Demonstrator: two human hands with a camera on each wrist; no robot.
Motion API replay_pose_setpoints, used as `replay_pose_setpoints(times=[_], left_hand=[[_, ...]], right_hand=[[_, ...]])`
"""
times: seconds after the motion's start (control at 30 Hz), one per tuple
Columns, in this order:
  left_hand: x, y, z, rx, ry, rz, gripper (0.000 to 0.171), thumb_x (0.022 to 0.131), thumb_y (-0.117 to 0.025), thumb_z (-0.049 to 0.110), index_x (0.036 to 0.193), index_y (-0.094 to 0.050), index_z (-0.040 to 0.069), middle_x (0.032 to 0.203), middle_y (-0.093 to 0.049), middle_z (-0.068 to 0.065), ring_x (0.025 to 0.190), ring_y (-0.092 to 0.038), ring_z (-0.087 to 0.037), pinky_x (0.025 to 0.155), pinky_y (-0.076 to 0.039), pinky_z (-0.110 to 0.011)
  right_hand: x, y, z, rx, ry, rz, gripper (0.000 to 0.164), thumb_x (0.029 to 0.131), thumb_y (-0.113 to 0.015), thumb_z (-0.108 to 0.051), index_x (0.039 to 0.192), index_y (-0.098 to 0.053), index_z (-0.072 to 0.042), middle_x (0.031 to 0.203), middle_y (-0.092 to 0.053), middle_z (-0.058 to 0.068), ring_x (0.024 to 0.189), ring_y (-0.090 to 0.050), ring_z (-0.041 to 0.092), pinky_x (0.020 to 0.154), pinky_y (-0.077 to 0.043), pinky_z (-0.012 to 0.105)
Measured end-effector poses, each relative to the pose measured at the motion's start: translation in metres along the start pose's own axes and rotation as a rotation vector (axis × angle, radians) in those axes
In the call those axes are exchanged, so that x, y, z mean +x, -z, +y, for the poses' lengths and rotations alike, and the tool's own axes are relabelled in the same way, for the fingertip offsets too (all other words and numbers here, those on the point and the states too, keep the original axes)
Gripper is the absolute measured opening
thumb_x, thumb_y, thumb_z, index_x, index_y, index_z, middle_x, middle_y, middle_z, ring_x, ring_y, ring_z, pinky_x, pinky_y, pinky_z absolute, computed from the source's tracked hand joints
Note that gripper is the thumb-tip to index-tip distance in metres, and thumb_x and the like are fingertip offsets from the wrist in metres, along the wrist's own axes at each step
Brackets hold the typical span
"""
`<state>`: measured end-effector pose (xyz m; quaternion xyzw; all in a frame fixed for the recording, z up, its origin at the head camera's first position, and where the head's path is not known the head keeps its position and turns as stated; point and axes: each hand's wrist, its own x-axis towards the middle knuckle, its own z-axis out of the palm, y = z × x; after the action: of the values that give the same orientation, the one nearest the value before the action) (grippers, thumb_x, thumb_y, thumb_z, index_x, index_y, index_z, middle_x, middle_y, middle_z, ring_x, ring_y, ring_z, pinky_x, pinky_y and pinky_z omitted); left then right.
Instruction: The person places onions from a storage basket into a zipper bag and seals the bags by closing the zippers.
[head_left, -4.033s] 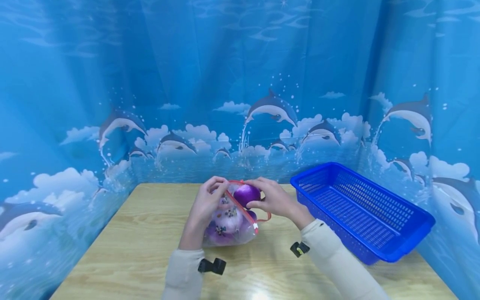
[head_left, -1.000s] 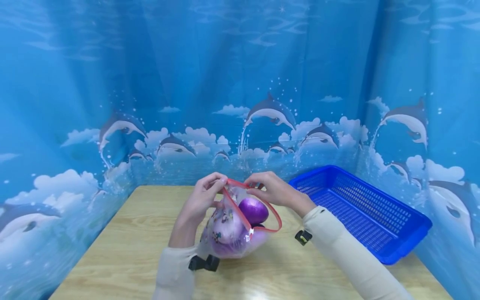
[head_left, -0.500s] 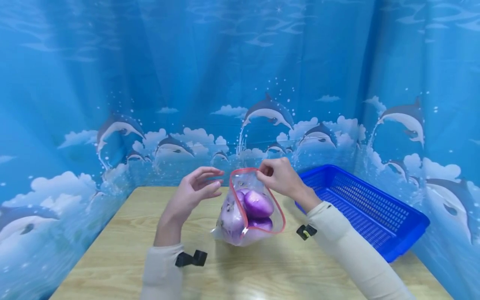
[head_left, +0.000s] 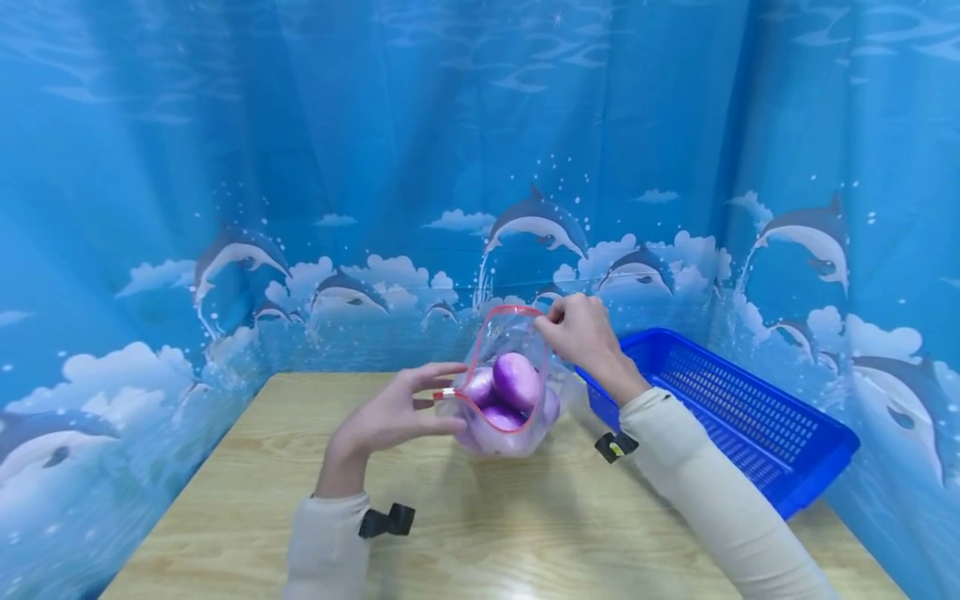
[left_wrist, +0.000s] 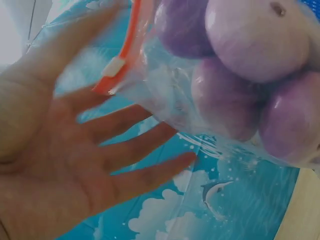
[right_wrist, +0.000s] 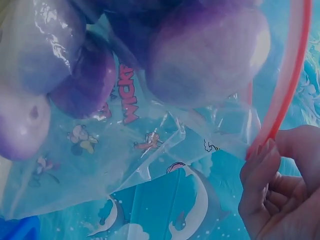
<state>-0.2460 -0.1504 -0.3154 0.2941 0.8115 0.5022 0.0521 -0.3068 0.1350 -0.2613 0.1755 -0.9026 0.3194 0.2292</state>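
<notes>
A clear zip bag with a red zip edge and a white slider hangs tilted above the table, its mouth gaping toward me. Several shiny purple, egg-like rounded things lie inside it. My right hand pinches the red edge at the mouth's upper right corner; the right wrist view shows thumb and finger on that edge, and cartoon prints on the plastic. At the bag's left side my left hand has its fingers spread straight near the slider. Whether those fingers touch the plastic, I cannot tell.
A blue perforated plastic basket stands on the right of the wooden table. Behind the table hangs a blue curtain with dolphins and clouds printed on it.
The left hand let go of the bag's edge, then came back to its left side. My right hand rose with the edge, and the bag turned and lifted, its slider now at left.
</notes>
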Motion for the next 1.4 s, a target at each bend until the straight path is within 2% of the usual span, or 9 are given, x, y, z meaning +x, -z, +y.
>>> replay_pose_setpoints(times=[0.1, 0.23, 0.33, 0.47, 0.67, 0.87, 1.07, 1.3, 1.4], left_hand=[[0.005, -0.001, -0.002, 0.012, 0.056, 0.156, 0.041, 0.094, -0.078, 0.021, 0.131, -0.069, 0.007, 0.133, -0.070, -0.015, 0.123, -0.068, -0.033, 0.102, -0.062, -0.045], [0.009, -0.002, -0.005, 0.033, 0.083, 0.334, 0.018, 0.098, -0.072, 0.018, 0.109, -0.079, 0.006, 0.108, -0.079, -0.014, 0.102, -0.075, -0.025, 0.095, -0.065, -0.039], [0.011, -0.004, -0.004, -0.003, 0.094, 0.429, 0.014, 0.099, -0.069, 0.013, 0.104, -0.078, 0.002, 0.104, -0.077, -0.015, 0.097, -0.074, -0.024, 0.089, -0.067, -0.035], [0.016, -0.007, -0.002, -0.088, 0.081, 0.543, 0.014, 0.101, -0.065, 0.009, 0.102, -0.073, -0.003, 0.104, -0.074, -0.020, 0.093, -0.073, -0.024, 0.083, -0.067, -0.029], [0.023, -0.009, -0.003, -0.126, 0.053, 0.724, 0.017, 0.104, -0.061, 0.013, 0.101, -0.067, -0.004, 0.092, -0.072, -0.015, 0.075, -0.064, -0.012, 0.066, -0.058, -0.017], [0.016, 0.002, -0.006, -0.160, 0.084, 0.913, 0.027, 0.107, -0.055, 0.022, 0.103, -0.060, -0.005, 0.065, -0.055, 0.003, 0.055, -0.043, -0.004, 0.047, -0.039, -0.017], [0.014, 0.008, -0.007, -0.205, 0.077, 0.920, 0.025, 0.107, -0.054, 0.019, 0.104, -0.060, -0.006, 0.081, -0.069, 0.000, 0.072, -0.061, -0.005, 0.069, -0.060, -0.012], [0.020, -0.002, -0.010, -0.142, 0.047, 0.835, 0.030, 0.108, -0.053, 0.026, 0.106, -0.059, -0.002, 0.062, -0.052, 0.002, 0.051, -0.037, -0.006, 0.047, -0.037, -0.019], [0.020, -0.004, -0.014, -0.149, 0.096, 0.868, 0.029, 0.109, -0.052, 0.026, 0.106, -0.058, -0.002, 0.061, -0.052, 0.002, 0.054, -0.043, -0.007, 0.050, -0.043, -0.016]], right_hand=[[0.000, 0.004, 0.003, 0.006, -0.007, -0.010, 0.034, 0.088, -0.058, -0.011, 0.054, -0.057, -0.012, 0.048, -0.057, 0.002, 0.042, -0.051, 0.015, 0.040, -0.032, 0.021], [-0.001, 0.006, 0.012, 0.061, 0.001, -0.081, 0.034, 0.099, -0.061, -0.019, 0.067, -0.068, -0.009, 0.057, -0.064, 0.003, 0.049, -0.059, 0.015, 0.045, -0.048, 0.024], [-0.002, 0.009, 0.019, 0.152, 0.007, -0.186, 0.029, 0.105, -0.059, -0.018, 0.087, -0.075, -0.003, 0.071, -0.071, 0.008, 0.062, -0.070, 0.019, 0.058, -0.063, 0.029], [-0.004, 0.007, 0.024, 0.180, 0.063, -0.290, 0.015, 0.101, -0.064, -0.008, 0.106, -0.076, -0.001, 0.085, -0.075, 0.009, 0.076, -0.073, 0.018, 0.066, -0.064, 0.027], [-0.009, 0.000, 0.031, 0.118, 0.165, -0.248, 0.008, 0.096, -0.074, -0.014, 0.094, -0.077, -0.007, 0.079, -0.074, 0.008, 0.070, -0.068, 0.017, 0.059, -0.058, 0.024], [-0.009, 0.006, 0.043, 0.112, 0.126, -0.200, 0.012, 0.102, -0.064, -0.012, 0.093, -0.068, -0.006, 0.088, -0.073, 0.013, 0.079, -0.069, 0.020, 0.069, -0.061, 0.029], [-0.014, 0.013, 0.043, 0.230, 0.030, -0.159, 0.011, 0.107, -0.055, -0.012, 0.101, -0.060, -0.003, 0.097, -0.074, 0.016, 0.090, -0.073, 0.025, 0.080, -0.066, 0.033], [-0.019, 0.000, 0.021, 0.332, 0.124, -0.035, 0.011, 0.107, -0.053, -0.011, 0.104, -0.057, -0.001, 0.088, -0.072, 0.017, 0.077, -0.070, 0.024, 0.069, -0.063, 0.026], [-0.019, -0.004, 0.023, 0.313, 0.119, 0.072, 0.011, 0.108, -0.053, -0.010, 0.103, -0.058, -0.001, 0.080, -0.068, 0.015, 0.065, -0.063, 0.018, 0.057, -0.055, 0.021]])
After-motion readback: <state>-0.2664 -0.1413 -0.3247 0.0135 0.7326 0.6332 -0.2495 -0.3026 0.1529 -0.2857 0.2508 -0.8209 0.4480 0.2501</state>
